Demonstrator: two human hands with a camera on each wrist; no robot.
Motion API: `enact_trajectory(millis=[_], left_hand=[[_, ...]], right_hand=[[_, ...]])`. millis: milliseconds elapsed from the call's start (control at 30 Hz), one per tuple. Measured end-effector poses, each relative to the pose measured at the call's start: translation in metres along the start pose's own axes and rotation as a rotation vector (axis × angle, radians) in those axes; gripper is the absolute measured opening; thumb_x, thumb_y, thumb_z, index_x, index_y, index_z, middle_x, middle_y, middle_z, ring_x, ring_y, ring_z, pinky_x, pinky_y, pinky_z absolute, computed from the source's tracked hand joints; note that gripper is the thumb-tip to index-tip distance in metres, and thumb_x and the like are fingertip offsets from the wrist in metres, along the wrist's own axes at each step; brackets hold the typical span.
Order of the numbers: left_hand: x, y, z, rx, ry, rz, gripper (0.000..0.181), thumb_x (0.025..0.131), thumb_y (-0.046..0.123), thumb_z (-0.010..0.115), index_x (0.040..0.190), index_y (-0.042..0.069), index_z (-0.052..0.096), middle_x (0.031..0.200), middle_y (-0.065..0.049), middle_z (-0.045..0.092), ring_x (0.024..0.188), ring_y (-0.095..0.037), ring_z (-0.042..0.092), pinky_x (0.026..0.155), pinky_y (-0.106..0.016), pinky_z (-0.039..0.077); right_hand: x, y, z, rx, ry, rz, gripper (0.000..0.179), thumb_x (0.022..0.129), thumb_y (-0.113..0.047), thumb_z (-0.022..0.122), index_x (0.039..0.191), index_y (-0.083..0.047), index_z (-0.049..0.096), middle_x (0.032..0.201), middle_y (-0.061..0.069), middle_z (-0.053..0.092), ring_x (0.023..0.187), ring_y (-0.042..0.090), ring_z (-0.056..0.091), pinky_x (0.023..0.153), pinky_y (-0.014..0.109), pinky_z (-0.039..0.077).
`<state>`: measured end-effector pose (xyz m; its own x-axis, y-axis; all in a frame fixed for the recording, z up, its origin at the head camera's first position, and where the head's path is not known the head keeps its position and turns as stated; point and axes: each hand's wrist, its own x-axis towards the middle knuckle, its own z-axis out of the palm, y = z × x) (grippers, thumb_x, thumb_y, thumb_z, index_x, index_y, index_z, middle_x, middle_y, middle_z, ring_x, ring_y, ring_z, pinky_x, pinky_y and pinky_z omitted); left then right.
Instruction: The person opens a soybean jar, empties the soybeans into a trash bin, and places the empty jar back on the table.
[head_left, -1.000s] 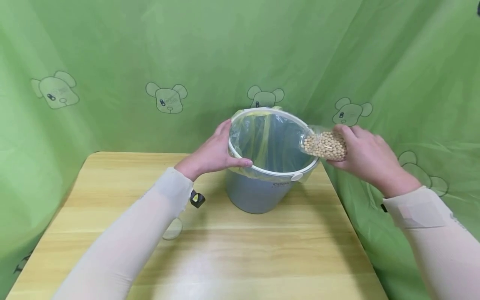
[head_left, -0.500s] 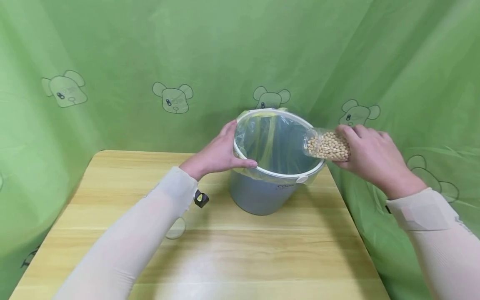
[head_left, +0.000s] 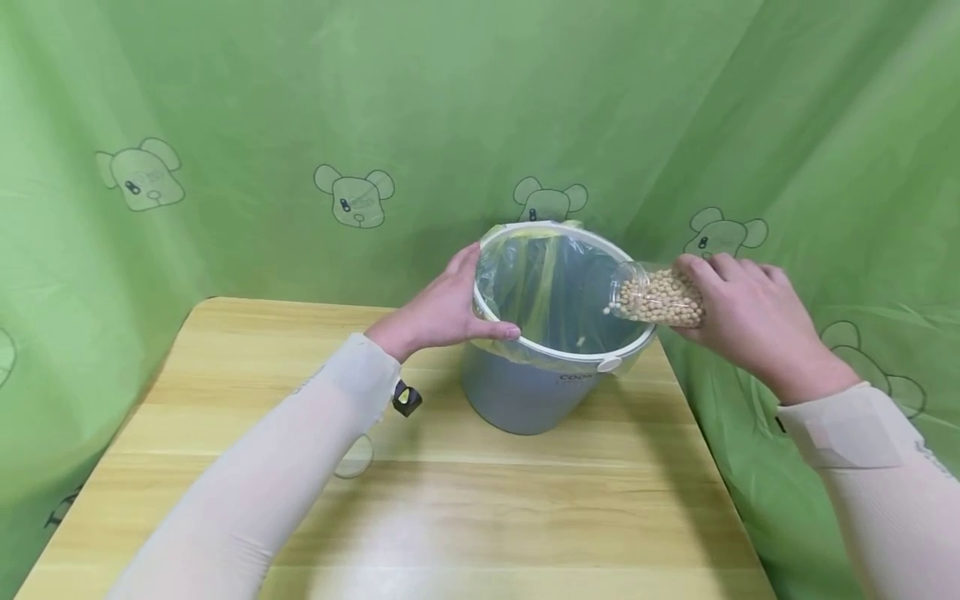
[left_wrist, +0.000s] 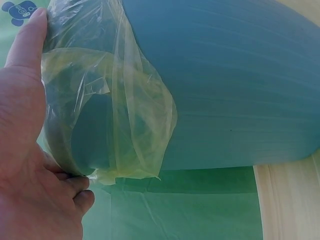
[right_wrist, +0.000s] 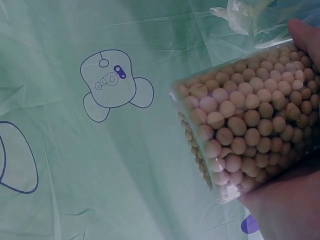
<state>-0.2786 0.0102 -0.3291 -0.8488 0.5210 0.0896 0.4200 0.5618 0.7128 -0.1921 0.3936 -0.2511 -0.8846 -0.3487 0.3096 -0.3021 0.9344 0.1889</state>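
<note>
A grey-blue trash can (head_left: 525, 400) with a white rim stands on the wooden table, lined with a clear yellowish bag (head_left: 536, 292). My left hand (head_left: 442, 308) grips the rim at its left side, thumb along the front; the left wrist view shows fingers curled at the bag's folded edge (left_wrist: 135, 110). My right hand (head_left: 750, 317) holds a clear jar (head_left: 663, 298) of round pale beans (right_wrist: 245, 120), lying nearly on its side. The jar's mouth hangs over the can's right rim. One or two beans (head_left: 609, 309) are at the mouth, and another falls inside the can.
A green curtain (head_left: 450, 100) with printed bear faces surrounds the wooden table (head_left: 465, 517) at the back and sides. A clear round disc (head_left: 355, 457) lies on the tabletop near my left forearm. Black camera mounts sit at my wrists.
Beans have begun dropping from the jar's mouth into the can. The jar's mouth has dipped a little. The whole scene has shifted slightly to the right in the head view.
</note>
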Motion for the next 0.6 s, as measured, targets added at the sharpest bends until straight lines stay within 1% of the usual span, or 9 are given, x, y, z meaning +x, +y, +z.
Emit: enact_trajectory(millis=[167,400,600], left_hand=[[0.0012,-0.0001,0.0000,0.014,0.001,0.001,0.149,0.073,0.066,0.095,0.176,0.011,0.001,0.185,-0.011,0.001,0.164,-0.039,0.034,0.135,-0.054,0.032],[0.0019,0.0018,-0.0004,0.015,-0.004,0.006,0.149,0.073,0.065,0.095,0.176,0.012,0.001,0.185,-0.011,0.001,0.163,-0.040,0.035,0.134,-0.055,0.032],[-0.0001,0.0017,0.0000,0.015,-0.016,-0.019,0.150,0.073,0.067,0.094,0.176,0.012,-0.001,0.186,-0.009,-0.002,0.164,-0.040,0.033,0.135,-0.054,0.031]], right_hand=[[0.0002,0.0003,-0.0005,-0.009,-0.001,0.002,0.085,0.075,-0.030,0.099,0.146,-0.009,0.057,0.123,0.030,0.068,0.102,0.054,0.068,0.090,0.078,0.050],[-0.0016,0.0006,-0.0005,-0.021,-0.006,0.002,0.089,0.075,-0.032,0.099,0.148,-0.007,0.056,0.123,0.031,0.067,0.100,0.053,0.069,0.089,0.078,0.051],[-0.0005,0.0018,-0.0004,-0.030,0.022,-0.030,0.088,0.072,-0.029,0.100,0.146,-0.008,0.057,0.120,0.030,0.068,0.098,0.053,0.069,0.086,0.076,0.052]])
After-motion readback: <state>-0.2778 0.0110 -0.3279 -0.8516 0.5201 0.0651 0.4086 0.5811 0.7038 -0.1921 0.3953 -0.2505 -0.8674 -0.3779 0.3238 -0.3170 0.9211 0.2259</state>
